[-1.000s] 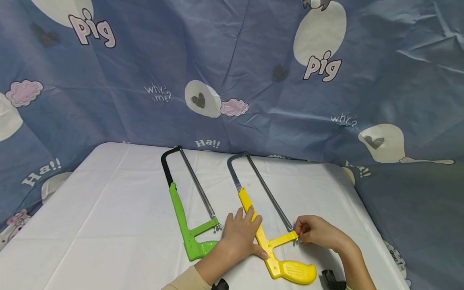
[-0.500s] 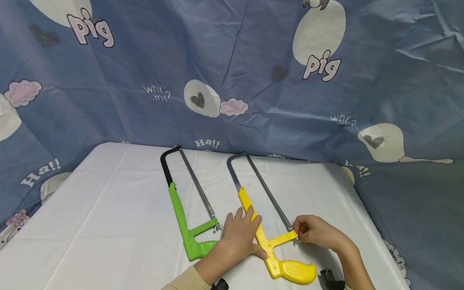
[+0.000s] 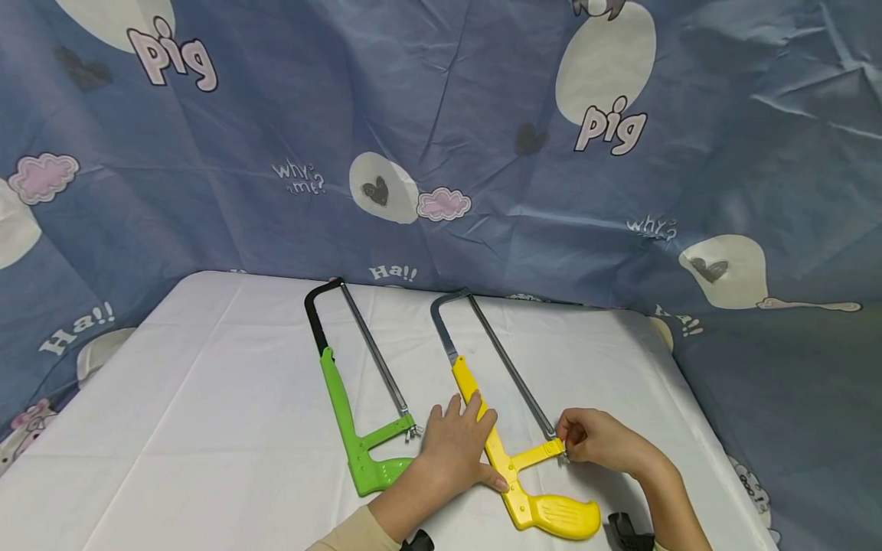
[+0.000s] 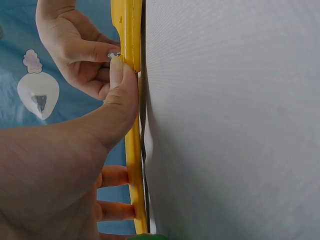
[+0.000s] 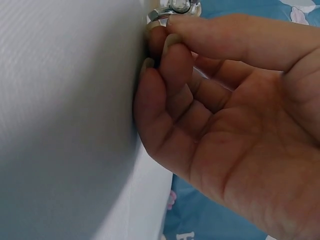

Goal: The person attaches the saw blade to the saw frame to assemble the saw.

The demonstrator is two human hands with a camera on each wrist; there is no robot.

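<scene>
A yellow hacksaw [image 3: 511,459] with a grey bow lies flat on the white cloth, its handle toward me. My left hand [image 3: 455,448] rests on its yellow frame from above. In the left wrist view, that hand's thumb and fingertips [image 4: 116,211] press on the frame [image 4: 132,150]. At the end of the yellow crosspiece, my right hand [image 3: 606,440] pinches the wing nut [image 3: 563,458] between thumb and finger. The right wrist view has the shiny wing nut [image 5: 176,7] at the tips, partly hidden; the other fingers are curled beneath.
A green hacksaw [image 3: 358,444] lies left of the yellow one, its handle end partly behind my left forearm. The white-clothed table [image 3: 193,428] carries both saws. A blue patterned curtain [image 3: 289,229] hangs behind the table.
Both hands and both hacksaws stay in nearly the same places. Only the wing nut and the right fingertips look slightly shifted.
</scene>
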